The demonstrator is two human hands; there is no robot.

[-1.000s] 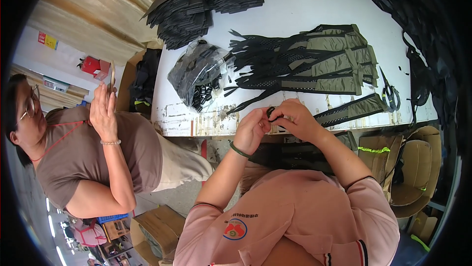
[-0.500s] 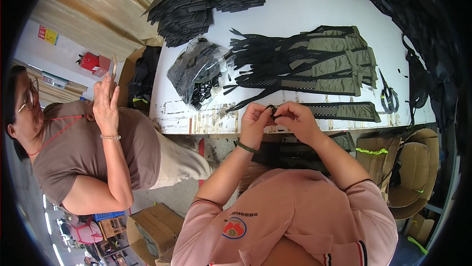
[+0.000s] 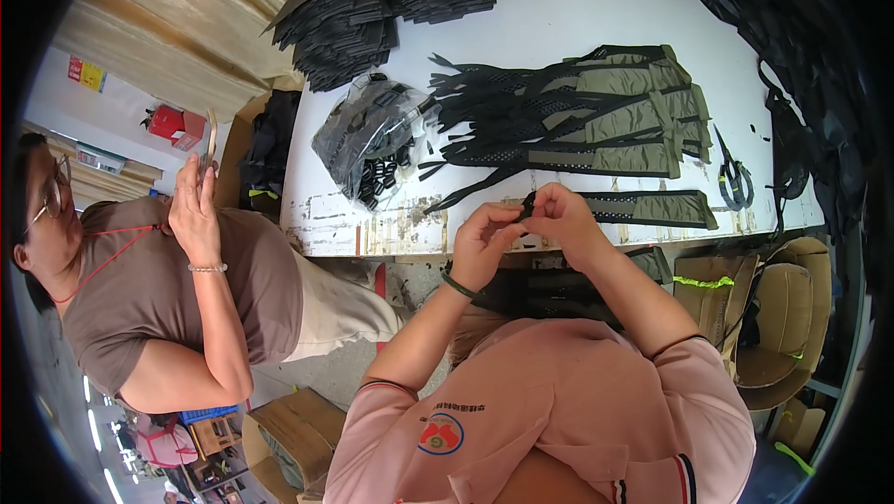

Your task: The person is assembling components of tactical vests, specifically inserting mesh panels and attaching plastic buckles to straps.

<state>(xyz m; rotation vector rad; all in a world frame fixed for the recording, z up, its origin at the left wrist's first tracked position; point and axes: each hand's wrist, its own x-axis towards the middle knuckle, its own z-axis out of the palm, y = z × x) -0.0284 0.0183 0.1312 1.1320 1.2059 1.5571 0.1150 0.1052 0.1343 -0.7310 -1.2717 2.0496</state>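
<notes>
At the table's near edge, my left hand (image 3: 482,241) and my right hand (image 3: 564,217) meet, fingertips pinched together. Between them is the end of a black strap (image 3: 530,203), perhaps with a small buckle on it; fingers hide most of it. To the right of my hands lies a panel of black mesh and olive fabric (image 3: 652,208), which the strap seems to belong to. Several similar panels (image 3: 596,113) are piled just beyond, their black straps pointing left. A clear plastic bag (image 3: 349,141) left of the pile holds small black buckles (image 3: 377,178), some at its mouth.
Scissors (image 3: 736,183) lie at the right of the white table (image 3: 596,15). Stacks of black pieces (image 3: 382,1) stand at the back left, dark fabric (image 3: 787,66) at the right. A person (image 3: 196,299) stands left, holding a phone. Cardboard boxes (image 3: 782,318) are below.
My fingers have shifted on the strap: the left fingers now reach across toward the right fingertips, and the black piece sticks up between them. The view has shifted slightly.
</notes>
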